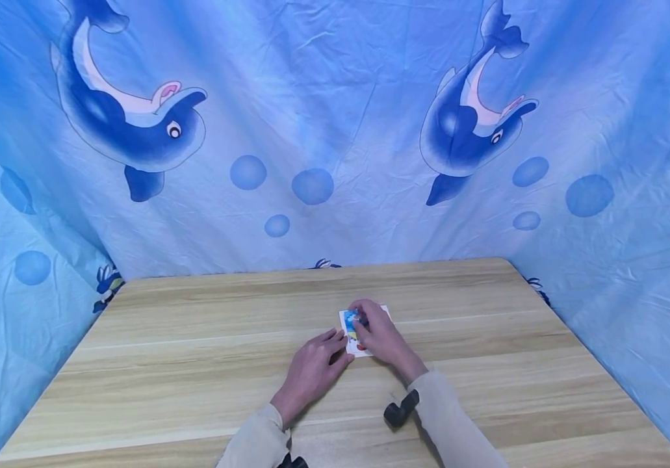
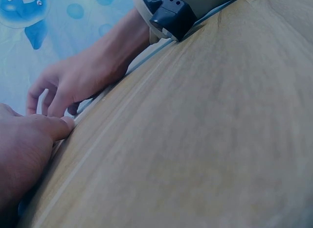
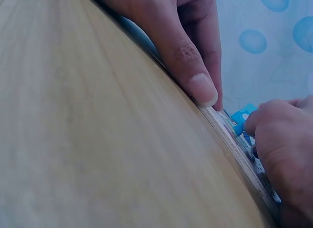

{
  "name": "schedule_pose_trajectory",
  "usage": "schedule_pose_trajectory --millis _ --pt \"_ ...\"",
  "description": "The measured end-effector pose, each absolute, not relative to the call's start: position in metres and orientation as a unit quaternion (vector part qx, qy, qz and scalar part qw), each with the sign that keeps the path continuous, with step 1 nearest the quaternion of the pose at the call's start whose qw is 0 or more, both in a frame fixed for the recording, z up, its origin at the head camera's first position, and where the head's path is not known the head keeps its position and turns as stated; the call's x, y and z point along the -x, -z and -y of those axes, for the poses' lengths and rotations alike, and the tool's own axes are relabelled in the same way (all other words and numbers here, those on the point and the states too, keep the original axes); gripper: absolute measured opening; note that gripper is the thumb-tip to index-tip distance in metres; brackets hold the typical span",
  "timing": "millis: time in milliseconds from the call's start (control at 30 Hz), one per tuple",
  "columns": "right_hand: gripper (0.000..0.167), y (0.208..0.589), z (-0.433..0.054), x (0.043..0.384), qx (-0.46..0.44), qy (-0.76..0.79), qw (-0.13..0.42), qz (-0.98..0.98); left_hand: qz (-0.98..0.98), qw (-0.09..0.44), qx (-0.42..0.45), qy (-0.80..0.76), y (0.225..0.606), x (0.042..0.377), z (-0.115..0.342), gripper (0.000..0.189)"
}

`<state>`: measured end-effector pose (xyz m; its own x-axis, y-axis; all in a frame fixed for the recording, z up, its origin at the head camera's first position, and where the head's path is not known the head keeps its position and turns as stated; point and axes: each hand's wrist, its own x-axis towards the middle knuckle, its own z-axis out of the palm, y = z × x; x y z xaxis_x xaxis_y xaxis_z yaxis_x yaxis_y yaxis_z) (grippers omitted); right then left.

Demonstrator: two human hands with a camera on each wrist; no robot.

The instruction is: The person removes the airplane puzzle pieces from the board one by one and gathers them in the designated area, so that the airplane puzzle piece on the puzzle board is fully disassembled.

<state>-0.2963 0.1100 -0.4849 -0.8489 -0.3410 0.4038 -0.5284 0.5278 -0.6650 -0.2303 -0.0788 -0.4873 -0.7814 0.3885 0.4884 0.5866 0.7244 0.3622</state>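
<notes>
A small white-bordered puzzle board with a colourful picture lies flat on the wooden table. My left hand rests at its left side, the fingers fairly straight and the thumb touching the near left corner. Over the board, my right hand reaches down with bent fingers. At its fingertips a blue puzzle piece stands tilted above the board, pinched as far as I can see. The right hand shows beyond the left hand in the left wrist view. Much of the board's picture is hidden under the right hand.
The light wooden table reaches out around the board on all sides. Behind it and at both sides hangs a blue curtain with dolphins and bubbles. A black wrist camera sits on the right sleeve.
</notes>
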Motion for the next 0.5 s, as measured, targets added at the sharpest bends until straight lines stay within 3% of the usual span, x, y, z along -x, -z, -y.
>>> schedule_pose_trajectory --millis 500 --pt "0.021 0.4752 -0.1124 0.2939 -0.188 -0.544 0.106 0.811 0.911 0.182 0.261 0.262 0.4888 0.2315 0.0777 0.037"
